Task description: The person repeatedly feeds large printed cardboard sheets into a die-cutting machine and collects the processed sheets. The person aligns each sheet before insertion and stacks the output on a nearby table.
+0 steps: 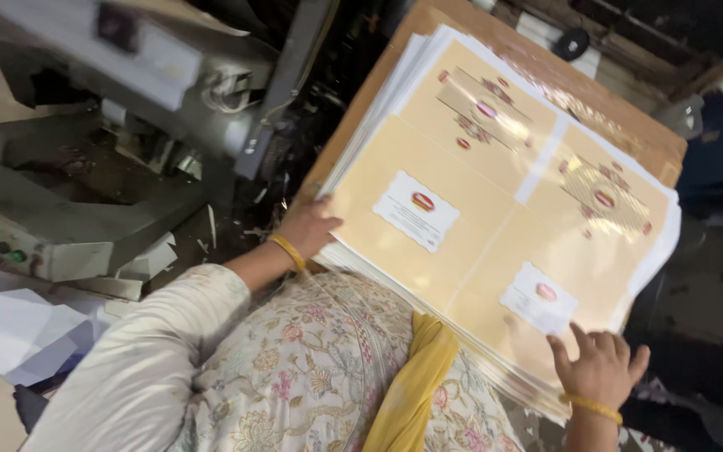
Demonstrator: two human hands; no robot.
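From the head camera, one big stack of printed sheets [495, 226] lies on a brown board [562, 84], right in front of the person. The top sheet is tan with two white labels, each with a small red oval, and two gold patterned patches. The left hand [311, 228] grips the stack's left edge. The right hand [600, 368] lies flat with fingers spread wide on the near corner. Each wrist wears one yellow bangle [289, 251]. A grey machine [85, 167] stands at the left.

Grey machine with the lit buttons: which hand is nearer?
Left. The left hand grips the printed sheet stack at its machine-side edge, beside the grey machine; the right hand rests on the stack's far corner.
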